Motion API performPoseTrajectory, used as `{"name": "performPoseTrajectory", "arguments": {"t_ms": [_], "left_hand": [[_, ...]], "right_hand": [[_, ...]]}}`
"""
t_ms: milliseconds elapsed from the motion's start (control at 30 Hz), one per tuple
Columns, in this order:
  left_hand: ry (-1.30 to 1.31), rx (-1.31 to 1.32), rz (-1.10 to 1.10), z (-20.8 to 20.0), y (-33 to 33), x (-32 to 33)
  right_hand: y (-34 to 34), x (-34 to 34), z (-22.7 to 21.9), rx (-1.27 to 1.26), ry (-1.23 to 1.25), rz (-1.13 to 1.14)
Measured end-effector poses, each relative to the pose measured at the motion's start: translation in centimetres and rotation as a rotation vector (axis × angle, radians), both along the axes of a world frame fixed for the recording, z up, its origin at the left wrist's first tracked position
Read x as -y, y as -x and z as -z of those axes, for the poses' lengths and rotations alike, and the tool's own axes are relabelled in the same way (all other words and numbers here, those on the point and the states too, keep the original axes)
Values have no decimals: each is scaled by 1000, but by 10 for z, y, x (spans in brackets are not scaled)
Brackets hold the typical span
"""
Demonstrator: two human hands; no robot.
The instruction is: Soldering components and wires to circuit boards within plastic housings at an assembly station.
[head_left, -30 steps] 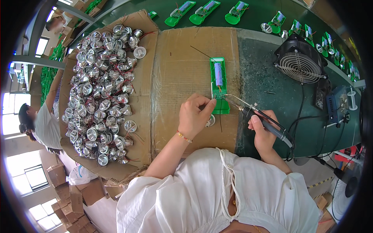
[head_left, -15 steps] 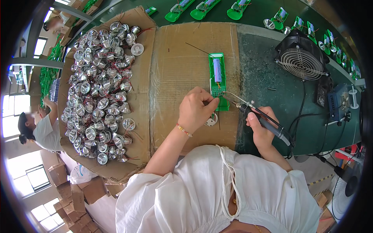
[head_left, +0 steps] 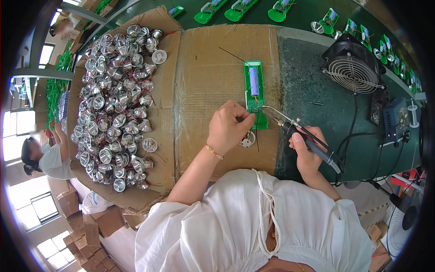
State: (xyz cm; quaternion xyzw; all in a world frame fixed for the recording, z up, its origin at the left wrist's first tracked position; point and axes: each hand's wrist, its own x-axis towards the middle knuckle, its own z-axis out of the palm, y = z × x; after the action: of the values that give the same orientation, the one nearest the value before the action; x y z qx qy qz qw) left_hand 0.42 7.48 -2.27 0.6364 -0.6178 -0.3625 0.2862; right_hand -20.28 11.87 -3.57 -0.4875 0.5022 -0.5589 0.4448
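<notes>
A green plastic housing (head_left: 260, 121) lies on the cardboard in front of me, holding a lilac cylindrical battery (head_left: 254, 82) and a small circuit board (head_left: 254, 109) with thin wires. My left hand (head_left: 230, 126) is closed in a pinch at the board's left edge; its fingertips hide whatever they grip. Just below those fingers sits a round lamp reflector (head_left: 247, 139), partly covered. In my right hand (head_left: 307, 153) is a soldering iron (head_left: 312, 146) with a thin curved metal feed tube alongside it. The tip and tube end point at the board; whether they touch it I cannot tell.
Left of the housing, a cardboard tray (head_left: 165, 97) bears a heap of silvery reflectors (head_left: 118, 120) with red wires. A black fan (head_left: 351, 72) and a blue box (head_left: 395, 121) with cables stand at right. More green housings (head_left: 277, 13) line the far side. A co-worker (head_left: 52, 156) is at left.
The soldering iron and my right hand have shifted very slightly right and down. My left hand keeps its pinch. At the left, the co-worker's arms and head have moved.
</notes>
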Motion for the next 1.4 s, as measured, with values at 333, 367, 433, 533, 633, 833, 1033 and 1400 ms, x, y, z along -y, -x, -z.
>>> {"name": "performPoseTrajectory", "arguments": {"t_ms": [333, 367, 433, 533, 633, 833, 1033, 1400], "left_hand": [[7, 13, -3, 1, 2, 0], [1, 18, -7, 1, 2, 0], [5, 12, -10, 1, 1, 1], [-26, 7, -36, -1, -1, 1], [-30, 22, -43, -4, 3, 2], [47, -125, -178, -10, 0, -5], [33, 227, 136, -13, 11, 33], [438, 589, 76, -26, 125, 296]], "right_hand": [[1, -1, 1, 38, -15, 20], [1, -2, -3, 61, -21, 34], [2, -1, -4, 98, -14, 51], [5, 1, -3, 106, -4, 44], [10, 0, -1, 86, -4, 44], [21, 5, 7, 75, 23, 65], [27, 10, 20, 29, -64, 136], [27, 14, 18, -34, -73, 81]]}}
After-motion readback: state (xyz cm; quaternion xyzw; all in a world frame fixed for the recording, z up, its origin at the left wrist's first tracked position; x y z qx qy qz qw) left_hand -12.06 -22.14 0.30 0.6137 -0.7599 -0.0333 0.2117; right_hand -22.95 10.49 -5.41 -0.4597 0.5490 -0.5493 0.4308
